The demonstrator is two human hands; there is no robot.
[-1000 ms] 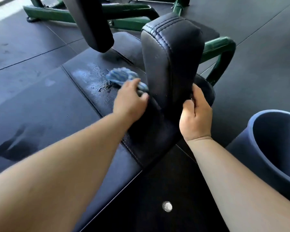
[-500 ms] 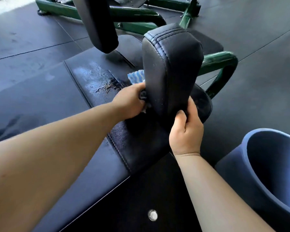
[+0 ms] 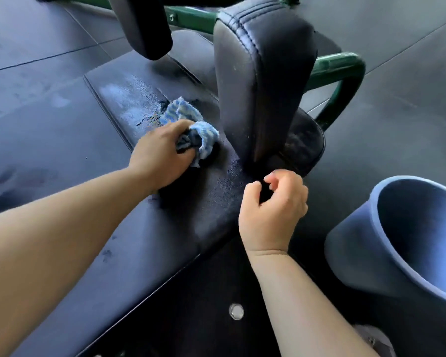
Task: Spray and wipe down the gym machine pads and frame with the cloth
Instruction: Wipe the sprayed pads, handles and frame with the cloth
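Blue-striped terry, the cloth (image 3: 191, 130) lies bunched on the flat pad (image 3: 165, 228), just left of the upright pad (image 3: 263, 73). The left hand (image 3: 162, 155) has its grip curled round the wad and presses it down. Wiping is the step in hand: a spray film (image 3: 129, 99) glistens on the pad's far left, not yet taken up. The next move, I judge, calls for a firm sweep across that wet patch, and later the green frame (image 3: 340, 68). Half a second ago the cloth was tucked against the upright pad, whose near edge the right hand (image 3: 271, 210) clasped. Now that hand is off it, its grip loosely curled and holding nothing.
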